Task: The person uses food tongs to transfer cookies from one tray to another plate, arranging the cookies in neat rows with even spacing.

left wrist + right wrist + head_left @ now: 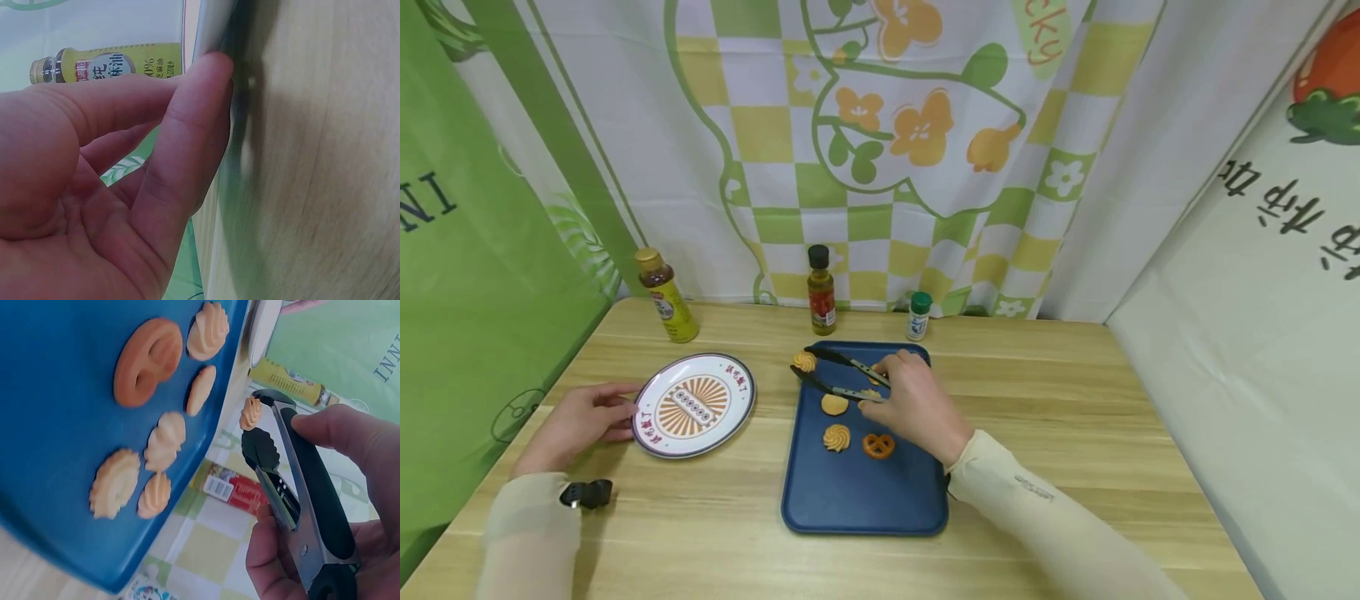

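My left hand (583, 421) pinches the near-left rim of a white oval plate (651, 392) with a sunburst print; the left wrist view shows thumb and fingers at its edge. Metal tongs (319, 506) with black tips are gripped in my right hand (925, 408). Between the tong tips is a small swirled cookie (251, 413), above the far-left corner of a blue tray (865, 508). On the tray lie a pretzel (878, 447), a swirled cookie (837, 437), a smooth round cookie (834, 404) and several others, partly hidden by hand and tongs in the head view.
A yellow-labelled bottle (670, 304) stands behind the plate at the back left. Behind the tray are a red-labelled bottle (822, 296) and a small green-capped shaker (918, 317). Patterned curtains (760, 142) border the wooden table (1037, 400) at the back and sides.
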Demonstrator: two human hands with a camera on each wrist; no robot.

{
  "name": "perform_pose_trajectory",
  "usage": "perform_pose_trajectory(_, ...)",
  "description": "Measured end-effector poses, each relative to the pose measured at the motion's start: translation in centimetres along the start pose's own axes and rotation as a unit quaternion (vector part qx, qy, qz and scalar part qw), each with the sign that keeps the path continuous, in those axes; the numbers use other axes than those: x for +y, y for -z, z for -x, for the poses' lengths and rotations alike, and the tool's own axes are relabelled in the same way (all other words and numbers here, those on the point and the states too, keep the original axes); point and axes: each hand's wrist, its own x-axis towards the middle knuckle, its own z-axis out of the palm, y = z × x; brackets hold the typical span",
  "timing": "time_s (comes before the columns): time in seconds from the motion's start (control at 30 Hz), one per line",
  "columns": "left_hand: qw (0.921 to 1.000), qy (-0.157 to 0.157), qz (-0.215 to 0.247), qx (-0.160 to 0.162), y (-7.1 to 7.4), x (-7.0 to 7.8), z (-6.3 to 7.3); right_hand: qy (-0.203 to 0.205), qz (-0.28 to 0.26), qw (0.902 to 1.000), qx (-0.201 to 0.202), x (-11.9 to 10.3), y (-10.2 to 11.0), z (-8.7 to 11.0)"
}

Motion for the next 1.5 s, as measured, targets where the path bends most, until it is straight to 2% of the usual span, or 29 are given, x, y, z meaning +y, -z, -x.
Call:
perform_pose_trajectory(0.2,1.0,0.004,-0.004,0.002,-0.1,0.0,-0.1,0.002,-0.033,0.9993,-0.019,-1.0,-1.0,-0.5)
perform_pose_trajectory(0.43,1.0,-0.005,0.006,0.004,-0.1,-0.1,-0.1,0.032,-0.042,0.9983,-0.027,-2.5,-2.0,-1.5)
perform_pose_trajectory(0.73,0.9999,-0.007,0.006,0.004,0.0,-0.3,0.2,0.047,-0.063,0.9952,-0.059,-4.8,-3.7,-2.9)
perform_pose_trajectory(1.03,0.9999,-0.007,0.012,0.002,-0.2,0.0,0.0,0.082,-0.026,0.995,-0.051,-7.2,-5.4,-3.9)
perform_pose_trajectory(1.33,0.9998,-0.017,0.003,0.006,-0.1,0.1,-0.1,0.104,-0.016,0.9934,-0.046,-9.5,-6.9,-5.4)
perform_pose_trajectory(1.5,0.9999,-0.01,0.0,0.01,-0.1,0.0,0.0,0.103,-0.018,0.9931,-0.053,-10.8,-7.8,-6.4)
